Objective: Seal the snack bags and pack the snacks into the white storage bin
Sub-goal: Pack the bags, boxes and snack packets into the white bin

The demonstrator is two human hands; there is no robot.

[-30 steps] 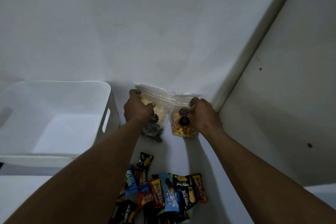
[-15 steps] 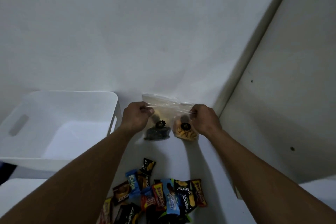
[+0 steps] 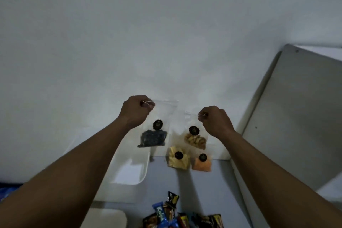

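In the head view, the left hand (image 3: 136,111) was raised, and its fingers pinched the top corner of a clear bag of dark snacks (image 3: 152,138). This bag hung in the air by the far right corner of the white bin (image 3: 129,172). The fingers of the right hand (image 3: 215,121) pinched the top corner of a clear bag of pale brown snacks (image 3: 195,139). Below them, a yellow snack bag (image 3: 178,157) and an orange snack bag (image 3: 201,162) stood side by side on the bench (image 3: 203,190). Small wrapped snacks (image 3: 181,216) lay in a heap nearer to the person.
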